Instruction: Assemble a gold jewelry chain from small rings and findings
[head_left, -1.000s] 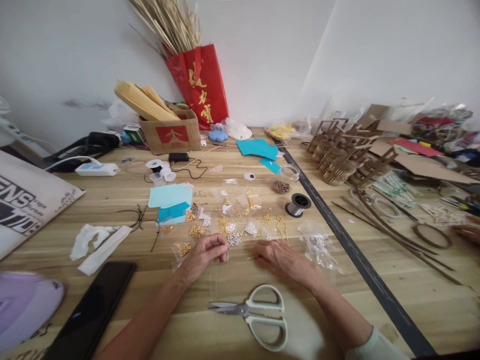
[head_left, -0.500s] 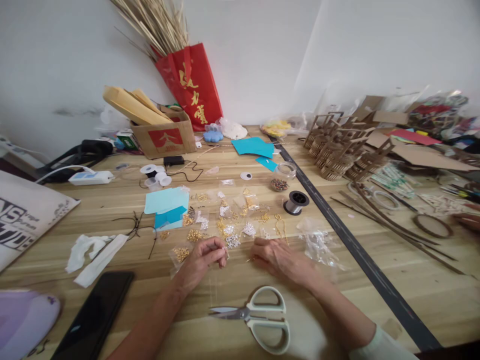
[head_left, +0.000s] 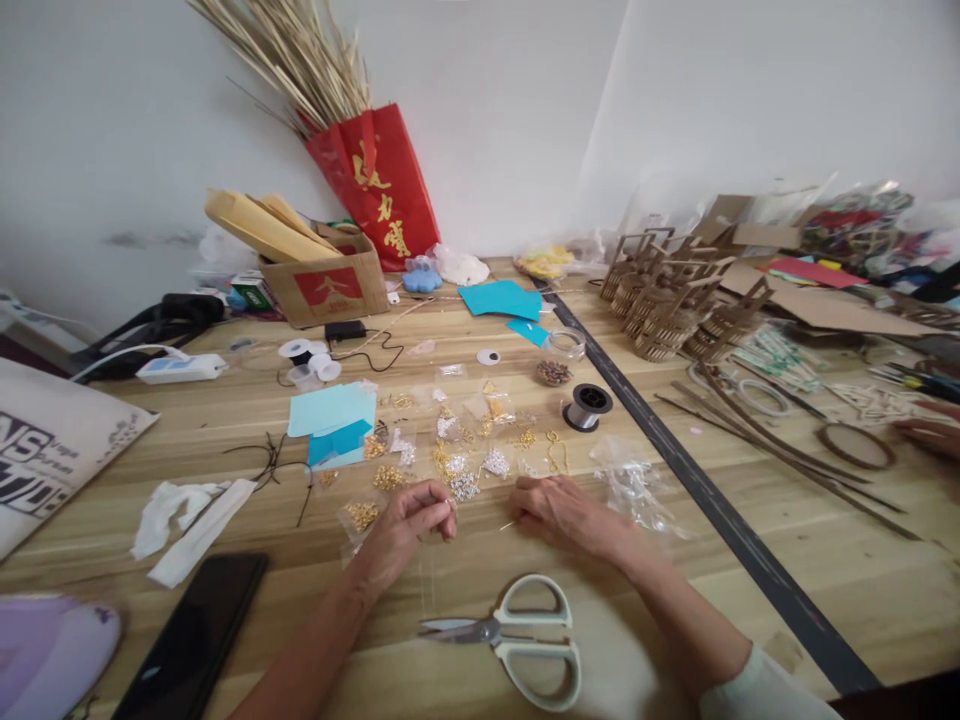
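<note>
My left hand (head_left: pixel 416 520) is closed in a pinch above the near middle of the table. A thin clear thread (head_left: pixel 427 585) hangs below it; the small thing at the fingertips is mostly hidden. To the right, my right hand (head_left: pixel 559 515) rests low on the table with its fingers curled together. A thin gold-coloured pin (head_left: pixel 508 526) sticks out from its fingertips. Just beyond both hands lie silver beads (head_left: pixel 465 487), white beads (head_left: pixel 496 462) and gold beads (head_left: pixel 388 477). Scissors (head_left: pixel 536 640) with pale handles lie nearer me, blades slightly apart.
A spool of line (head_left: pixel 588 408) stands beyond my right hand, with clear plastic bags (head_left: pixel 637 490) beside it. A black phone (head_left: pixel 195 640) lies at left. Woven baskets (head_left: pixel 667 305) stand at back right. Another person's hand (head_left: pixel 934 428) shows at the right edge.
My right hand has shifted slightly right, and the pin at its fingertips now points more downward. My left hand keeps its pinch in nearly the same place. The view has tilted a little.
</note>
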